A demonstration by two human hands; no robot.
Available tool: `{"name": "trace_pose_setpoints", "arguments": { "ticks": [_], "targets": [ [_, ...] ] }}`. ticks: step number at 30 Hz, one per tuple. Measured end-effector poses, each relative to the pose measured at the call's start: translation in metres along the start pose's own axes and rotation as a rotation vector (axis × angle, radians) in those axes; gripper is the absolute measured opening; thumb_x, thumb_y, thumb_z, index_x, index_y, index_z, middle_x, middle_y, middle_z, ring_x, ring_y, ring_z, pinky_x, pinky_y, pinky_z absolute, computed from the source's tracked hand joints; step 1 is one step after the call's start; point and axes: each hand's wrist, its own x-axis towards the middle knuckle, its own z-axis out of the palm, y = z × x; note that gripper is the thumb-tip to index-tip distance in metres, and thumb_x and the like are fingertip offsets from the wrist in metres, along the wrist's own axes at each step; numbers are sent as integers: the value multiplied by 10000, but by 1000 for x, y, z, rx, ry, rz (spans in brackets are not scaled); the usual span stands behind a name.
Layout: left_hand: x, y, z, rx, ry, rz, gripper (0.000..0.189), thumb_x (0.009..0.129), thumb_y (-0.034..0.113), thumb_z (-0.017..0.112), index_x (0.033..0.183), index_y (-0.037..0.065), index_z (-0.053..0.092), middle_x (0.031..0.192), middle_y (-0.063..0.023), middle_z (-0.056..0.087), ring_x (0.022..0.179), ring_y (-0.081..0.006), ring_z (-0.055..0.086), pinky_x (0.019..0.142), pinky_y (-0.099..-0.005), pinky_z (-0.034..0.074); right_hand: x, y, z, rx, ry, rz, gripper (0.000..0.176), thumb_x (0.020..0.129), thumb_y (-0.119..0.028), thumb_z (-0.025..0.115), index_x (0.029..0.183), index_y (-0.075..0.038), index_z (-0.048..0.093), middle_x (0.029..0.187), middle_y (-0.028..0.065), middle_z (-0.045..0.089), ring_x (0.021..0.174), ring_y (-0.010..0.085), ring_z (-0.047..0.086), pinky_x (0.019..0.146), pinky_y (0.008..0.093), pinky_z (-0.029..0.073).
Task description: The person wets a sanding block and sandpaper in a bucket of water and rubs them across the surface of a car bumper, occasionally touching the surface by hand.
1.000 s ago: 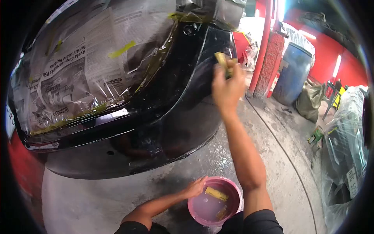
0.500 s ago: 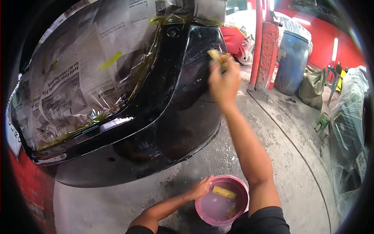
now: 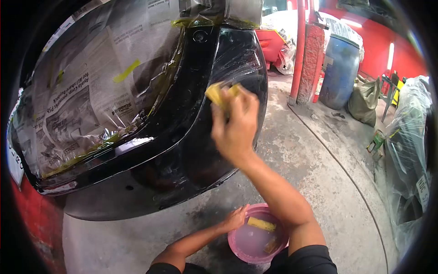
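My right hand (image 3: 237, 125) is closed on a yellow sponge (image 3: 222, 94) against the wet, glossy black bumper panel (image 3: 200, 132). White streaks of water or suds show on the panel above the sponge. My left hand (image 3: 236, 218) grips the rim of a pink basin (image 3: 233, 244), its fingers curled over the edge. Cloudy water fills the basin. In it lie a yellow block (image 3: 262, 224) and a brownish piece (image 3: 271, 245) that I cannot make out clearly.
Taped newspaper (image 3: 91, 96) covers the car's glass. A red post (image 3: 310, 64), a blue drum (image 3: 338, 71) and a sack (image 3: 364, 102) stand at the back right. A plastic-covered car (image 3: 408, 150) is on the right. A dark line (image 3: 337, 160) runs along the concrete floor.
My right hand has moved left and down across the black panel with the sponge. My left hand stays on the basin's rim.
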Motion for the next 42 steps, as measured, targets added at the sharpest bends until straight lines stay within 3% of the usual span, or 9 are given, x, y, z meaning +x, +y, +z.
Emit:
{"name": "trace_pose_setpoints", "arguments": {
  "ticks": [2,6,9,16,20,26,32,36,42],
  "targets": [
    [-9,0,-4,-15,-4,35,468,1018,180,440,1449,3,394,1226,-307,593,1097,-474,598,921,-530,493,-8,-4,-1,43,49,-227,203,869,-82,688,1050,3,650,1046,225,636,1038,380,599,849,469,474],
    [-8,6,-3,-28,-8,-17,470,1015,179,444,1446,-1,391,1241,-302,591,1110,-475,594,928,-530,490,48,41,5,8,4,393,185,871,-109,663,1023,-9,630,980,207,626,989,402,583,860,486,453],
    [-2,6,-7,-5,-27,-20,478,1020,192,444,1454,3,382,1248,-295,591,1109,-472,596,923,-533,491,-10,-2,-2,13,35,-243,294,836,-65,688,1121,-17,640,1136,214,631,1070,404,589,911,486,462],
    [-9,6,-8,-44,-21,-24,443,1022,189,444,1429,20,403,1244,-285,592,1102,-469,600,900,-542,497,81,41,26,-16,17,93,182,854,-55,652,1030,-12,637,1076,219,619,1001,422,583,850,493,462],
    [-4,16,-19,-19,-108,-74,432,1024,196,441,1421,28,404,1237,-289,591,1091,-477,599,900,-548,493,-17,-3,-2,84,-52,-358,343,821,-60,696,1164,-60,688,1265,217,618,1134,386,607,999,455,461],
    [-6,-4,2,-70,32,29,413,1024,196,438,1406,41,409,1194,-293,602,1072,-492,600,883,-560,488,87,5,21,258,-138,-200,292,853,-78,704,1142,-44,675,1208,228,642,1080,416,611,941,442,493],
    [-6,2,-4,-67,-20,7,432,1025,200,438,1422,33,395,1193,-292,605,1070,-490,601,879,-556,492,13,-1,3,187,-80,-593,308,791,-23,693,1097,-58,702,1200,195,645,1083,398,624,960,462,486],
    [-7,-5,0,-41,-2,14,435,1023,189,446,1425,34,389,1204,-291,603,1076,-490,600,883,-559,491,106,12,31,206,-144,-94,246,873,-49,659,1118,-21,650,1155,183,662,1056,415,611,895,461,498],
    [-7,14,-13,-35,-122,-115,442,1042,239,411,1451,77,372,1250,-267,594,1116,-473,591,914,-562,482,21,0,1,184,-77,-614,242,861,-34,685,1098,8,669,1162,211,678,1103,390,631,951,455,495]
  ]
}}
